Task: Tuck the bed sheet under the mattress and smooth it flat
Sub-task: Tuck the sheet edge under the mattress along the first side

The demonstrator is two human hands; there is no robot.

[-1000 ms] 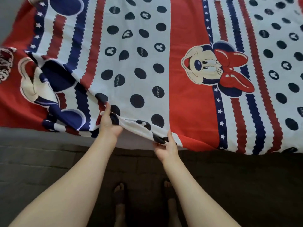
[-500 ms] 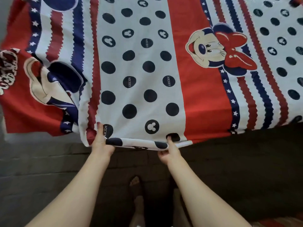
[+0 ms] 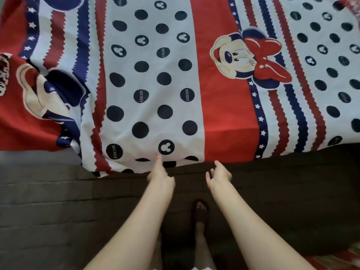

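at the near edge of the sheet (image 3: 152, 121), the left hand (image 3: 160, 177) touches it with one straight finger, the right hand (image 3: 218, 175) hangs loose holding nothing; best to regrip the hem with both and draw it evenly under.

Head camera looks steeply down, close over the bed sheet (image 3: 155, 84) edge.

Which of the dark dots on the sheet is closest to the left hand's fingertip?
The mouse-head dot by the bed sheet's near hem, just right of the left hand's outstretched finger. The MICKEY-lettered dot sits farther left.
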